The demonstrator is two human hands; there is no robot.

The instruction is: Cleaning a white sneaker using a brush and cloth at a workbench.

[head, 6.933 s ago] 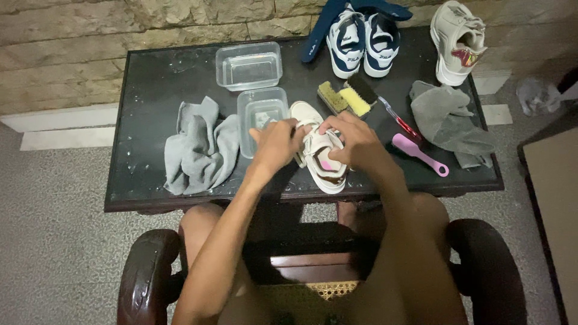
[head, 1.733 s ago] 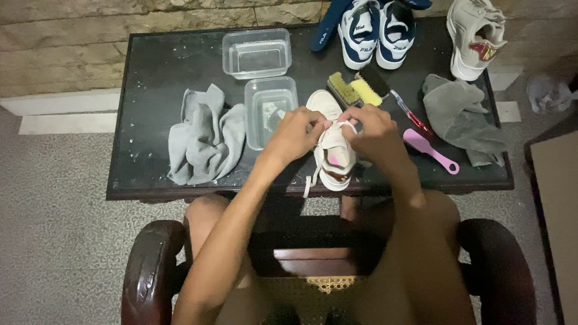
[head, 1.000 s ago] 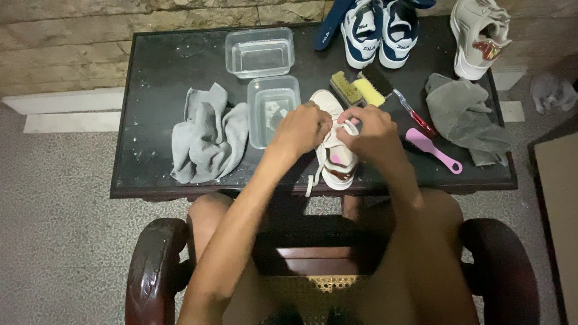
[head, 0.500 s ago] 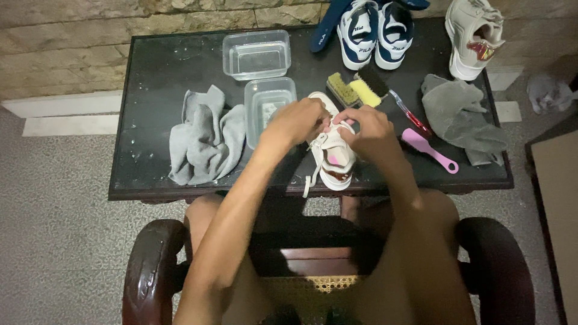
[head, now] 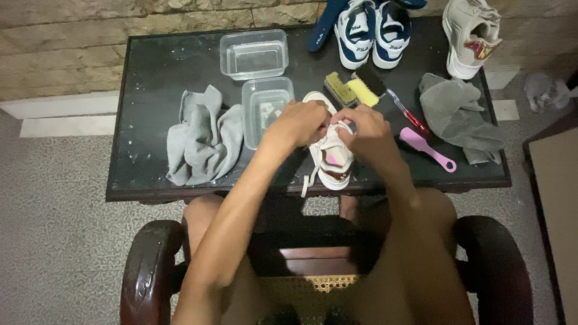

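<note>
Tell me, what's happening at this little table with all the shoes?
A seated person has both hands on a white sneaker at the table's near edge. The left hand and right hand pinch its laces. A loose lace end hangs over the edge. Around lie grey cloths, two clear tubs, brushes and more shoes.

On the bench (head: 144,72) a small shoe (head: 330,157) lies at the near edge, under both hands. Left of it sit two tubs (head: 264,108), one behind the other, then a crumpled cloth (head: 201,135). Right lie brushes (head: 361,90) and another cloth (head: 460,117); shoes (head: 372,30) stand behind.
</note>
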